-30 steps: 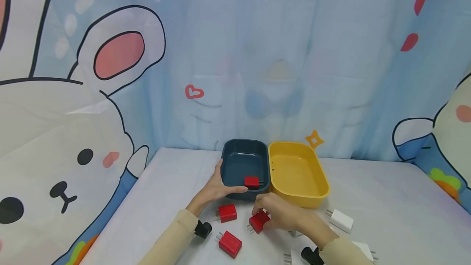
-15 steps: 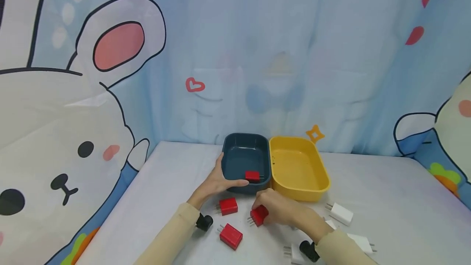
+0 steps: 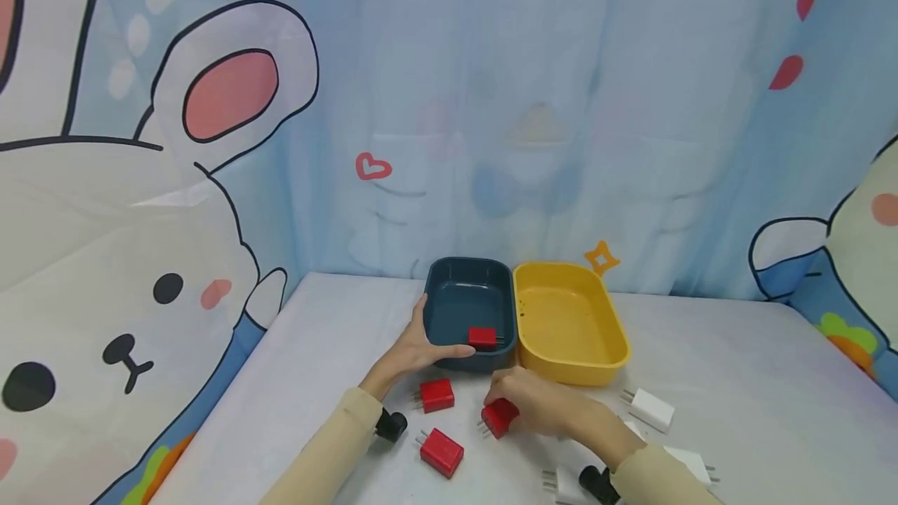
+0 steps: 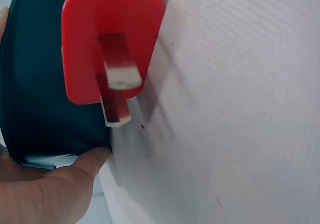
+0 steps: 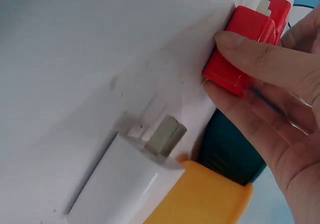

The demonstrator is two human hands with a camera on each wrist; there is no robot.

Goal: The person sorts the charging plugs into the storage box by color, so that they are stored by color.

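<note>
My left hand (image 3: 412,351) rests against the near left corner of a dark blue bin (image 3: 459,306), its thumb stretched along the front rim and its fingers on the left side. My right hand (image 3: 540,404) pinches a red charger plug (image 3: 500,418) between thumb and fingers, low over the table, prongs to the left. The right wrist view shows this grip on the red charger's (image 5: 245,29) two faces. Inside the bin lies another red charger (image 3: 482,337). Two more red chargers lie near my left wrist, one behind (image 3: 436,395) and one in front (image 3: 441,453).
A yellow bin (image 3: 568,318) stands against the blue one's right side. Several white chargers lie at the right, among them one beyond the right wrist (image 3: 649,410) and one by the sleeve (image 3: 691,464). A printed curtain (image 3: 449,100) hangs behind the white table (image 3: 737,380).
The right hand keeps its pinch on the red charger, which has turned slightly and stays in nearly the same place. The left hand stays at the blue bin; the head view shifts a little.
</note>
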